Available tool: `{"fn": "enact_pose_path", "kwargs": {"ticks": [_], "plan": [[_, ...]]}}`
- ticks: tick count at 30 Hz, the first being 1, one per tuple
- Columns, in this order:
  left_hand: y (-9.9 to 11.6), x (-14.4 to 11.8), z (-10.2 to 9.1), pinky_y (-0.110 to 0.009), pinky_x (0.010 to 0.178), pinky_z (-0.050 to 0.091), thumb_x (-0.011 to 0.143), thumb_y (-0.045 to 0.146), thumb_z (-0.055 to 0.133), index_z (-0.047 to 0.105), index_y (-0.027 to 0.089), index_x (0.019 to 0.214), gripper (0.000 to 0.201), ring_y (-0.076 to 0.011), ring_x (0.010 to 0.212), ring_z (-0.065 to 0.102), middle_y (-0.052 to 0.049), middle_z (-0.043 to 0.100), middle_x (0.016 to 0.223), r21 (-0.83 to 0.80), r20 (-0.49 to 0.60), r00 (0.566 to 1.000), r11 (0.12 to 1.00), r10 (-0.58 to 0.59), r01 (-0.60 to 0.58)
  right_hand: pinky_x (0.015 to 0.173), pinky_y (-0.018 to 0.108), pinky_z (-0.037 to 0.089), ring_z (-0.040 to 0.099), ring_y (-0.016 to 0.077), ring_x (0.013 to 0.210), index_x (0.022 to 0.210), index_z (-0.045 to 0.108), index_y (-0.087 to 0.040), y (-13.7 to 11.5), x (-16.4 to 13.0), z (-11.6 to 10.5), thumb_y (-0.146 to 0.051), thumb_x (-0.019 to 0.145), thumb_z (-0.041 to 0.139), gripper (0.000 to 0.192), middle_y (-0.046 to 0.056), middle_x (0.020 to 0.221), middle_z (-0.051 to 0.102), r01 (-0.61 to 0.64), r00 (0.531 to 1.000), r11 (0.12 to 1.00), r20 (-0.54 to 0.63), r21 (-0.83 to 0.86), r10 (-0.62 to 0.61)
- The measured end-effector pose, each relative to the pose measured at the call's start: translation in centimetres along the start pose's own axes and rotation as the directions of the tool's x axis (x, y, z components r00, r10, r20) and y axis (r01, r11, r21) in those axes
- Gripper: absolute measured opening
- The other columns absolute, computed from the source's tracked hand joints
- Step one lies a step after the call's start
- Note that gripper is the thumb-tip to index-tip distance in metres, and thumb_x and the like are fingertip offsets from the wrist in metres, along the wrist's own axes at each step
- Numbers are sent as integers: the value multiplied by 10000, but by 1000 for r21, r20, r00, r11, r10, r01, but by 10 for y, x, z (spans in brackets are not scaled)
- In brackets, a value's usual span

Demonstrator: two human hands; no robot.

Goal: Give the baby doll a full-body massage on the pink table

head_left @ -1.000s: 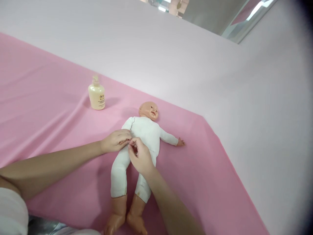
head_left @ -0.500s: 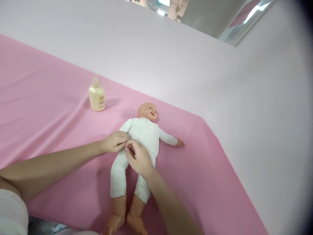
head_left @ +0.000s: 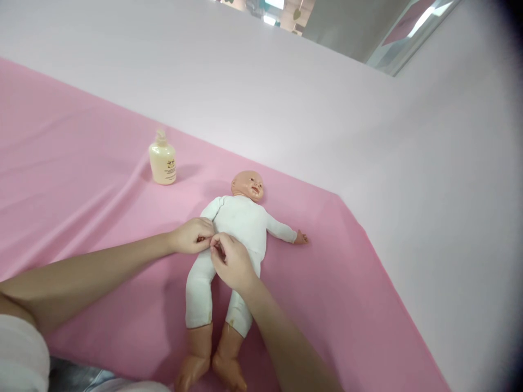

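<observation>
A baby doll [head_left: 241,223] with a white cloth body lies on its back on a pink sheet, its head away from me. My left hand [head_left: 192,235] is closed around the end of the doll's arm on the left side. A small bit of the doll's hand shows between my fingers; most of it is hidden. My right hand [head_left: 231,258] rests over the doll's lower belly, thumb and fingertips pinched together against my left fingertips, where the doll's hand appears to be. The doll's other arm [head_left: 281,228] stretches out to the right, untouched.
A pale yellow pump bottle [head_left: 163,163] stands upright on the pink sheet [head_left: 102,218], left of the doll's head. Beyond the sheet's edge runs a white surface [head_left: 245,98]. A glass pane [head_left: 347,27] lies at the far top.
Both hands stay at the same spot by the doll's side, with only slight finger movement. The doll and the bottle have not moved.
</observation>
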State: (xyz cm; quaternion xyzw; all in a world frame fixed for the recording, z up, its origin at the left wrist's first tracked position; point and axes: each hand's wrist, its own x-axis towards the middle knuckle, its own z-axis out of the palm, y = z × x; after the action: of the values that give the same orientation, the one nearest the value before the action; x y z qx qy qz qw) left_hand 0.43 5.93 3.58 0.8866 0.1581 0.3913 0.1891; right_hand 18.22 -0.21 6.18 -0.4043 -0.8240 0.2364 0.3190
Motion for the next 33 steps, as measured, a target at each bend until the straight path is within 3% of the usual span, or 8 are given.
{"fn": "enact_pose_path", "kwargs": {"ticks": [11,15,21,29,33], "plan": [[-1,-1,0,-248,601,384,830,141,487,329,196,535,340,-108,497,394,46,387,477,-20,7,999,998,-54,54,655,248,382,507,130,667,889,529,-207,-2,0,-1,-146,839,470,98,-12,757,578,-10,1000,1000,3,-5,10],[-1,-1,0,-231,560,360,887,238,466,382,186,531,369,-109,518,419,31,421,500,-20,8,975,975,-221,221,681,257,395,523,140,708,884,539,-209,-3,1,-1,-143,843,469,105,-3,794,594,4,1000,1000,23,-24,-3],[0,1,0,-213,531,367,964,420,385,468,177,622,427,-98,513,420,37,466,533,-227,42,896,869,-443,440,733,274,408,538,150,760,884,569,-209,-4,1,-1,-123,848,486,125,8,825,611,34,999,997,45,-66,-31],[-8,3,-7,-212,413,261,890,564,515,521,164,627,479,-71,381,310,59,406,401,-482,191,810,666,-554,569,765,276,416,545,150,794,902,585,-201,-2,1,0,-124,856,496,126,13,847,619,56,998,995,40,-81,-53],[-14,5,-16,-225,430,291,853,551,579,542,155,585,480,-72,338,310,60,367,322,-639,196,792,538,-578,550,769,275,419,554,148,805,911,594,-200,-3,0,-1,-123,858,496,136,16,862,624,52,998,995,47,-86,-48]]}}
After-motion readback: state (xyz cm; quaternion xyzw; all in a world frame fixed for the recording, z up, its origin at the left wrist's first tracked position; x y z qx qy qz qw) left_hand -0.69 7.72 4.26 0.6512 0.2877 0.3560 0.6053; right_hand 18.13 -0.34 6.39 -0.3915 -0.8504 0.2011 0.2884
